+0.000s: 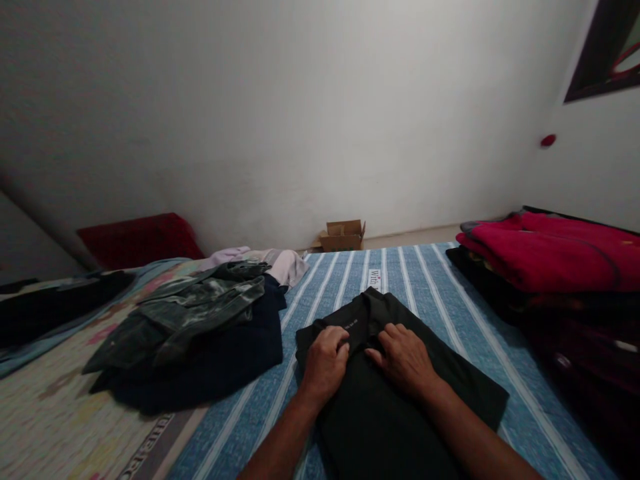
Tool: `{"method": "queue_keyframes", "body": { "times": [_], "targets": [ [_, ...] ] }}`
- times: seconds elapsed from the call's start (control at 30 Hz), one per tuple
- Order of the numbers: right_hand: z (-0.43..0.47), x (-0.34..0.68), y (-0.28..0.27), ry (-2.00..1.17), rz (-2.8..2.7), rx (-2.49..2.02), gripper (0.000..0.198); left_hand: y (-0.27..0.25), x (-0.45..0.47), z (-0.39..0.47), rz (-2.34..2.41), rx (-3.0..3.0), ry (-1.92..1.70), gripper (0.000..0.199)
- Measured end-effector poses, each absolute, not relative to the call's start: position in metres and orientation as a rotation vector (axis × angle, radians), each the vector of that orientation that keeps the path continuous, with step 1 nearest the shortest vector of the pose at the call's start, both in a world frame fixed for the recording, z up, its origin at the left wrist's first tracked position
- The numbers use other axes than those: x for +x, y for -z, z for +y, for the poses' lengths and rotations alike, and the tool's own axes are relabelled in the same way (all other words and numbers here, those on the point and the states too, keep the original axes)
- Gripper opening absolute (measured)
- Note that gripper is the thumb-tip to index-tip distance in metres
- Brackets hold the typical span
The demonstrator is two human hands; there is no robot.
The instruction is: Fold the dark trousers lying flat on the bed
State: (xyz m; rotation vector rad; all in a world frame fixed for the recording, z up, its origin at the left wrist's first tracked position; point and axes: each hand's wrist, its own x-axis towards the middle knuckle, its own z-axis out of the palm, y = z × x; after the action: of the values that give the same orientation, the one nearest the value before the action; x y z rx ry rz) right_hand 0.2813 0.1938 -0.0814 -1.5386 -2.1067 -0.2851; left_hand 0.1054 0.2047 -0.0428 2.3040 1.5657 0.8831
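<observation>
A dark collared shirt (pixel 395 427) lies partly folded on a blue-and-white striped sheet (pixel 273 407), its collar toward the wall. My left hand (pixel 327 357) is at the left side of the collar, fingers curled and closed on the cloth. On the collar's right side is my right hand (pixel 405 353), its fingers bent over the fabric and its thumb pointing inward. Small light print shows inside the neck, between the two hands. The shirt's near end runs out of view below, and my right forearm covers part of it.
To the left sits a heap of clothes, with grey-green jeans (pixel 200 307) over a navy garment (pixel 225 373). A folded stack topped by a red fleece (pixel 555 250) stands at right. Behind the bed are a cardboard box (pixel 344 237) and the wall (pixel 350 120).
</observation>
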Motion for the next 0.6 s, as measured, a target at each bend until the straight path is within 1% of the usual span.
{"method": "queue_keyframes", "body": {
  "times": [0.13,0.3,0.6],
  "targets": [
    [0.195,0.282,0.084,0.293,-2.105,-1.527,0.022,0.042,0.11,0.194,1.53,2.302,-0.797,0.022],
    [0.197,0.283,0.089,0.284,-2.1,-1.527,0.019,0.043,0.117,0.203,1.595,2.307,-0.636,0.036],
    [0.197,0.284,0.093,0.288,-2.085,-1.49,0.015,0.05,0.122,0.207,1.68,2.411,-0.445,0.031]
  ]
}}
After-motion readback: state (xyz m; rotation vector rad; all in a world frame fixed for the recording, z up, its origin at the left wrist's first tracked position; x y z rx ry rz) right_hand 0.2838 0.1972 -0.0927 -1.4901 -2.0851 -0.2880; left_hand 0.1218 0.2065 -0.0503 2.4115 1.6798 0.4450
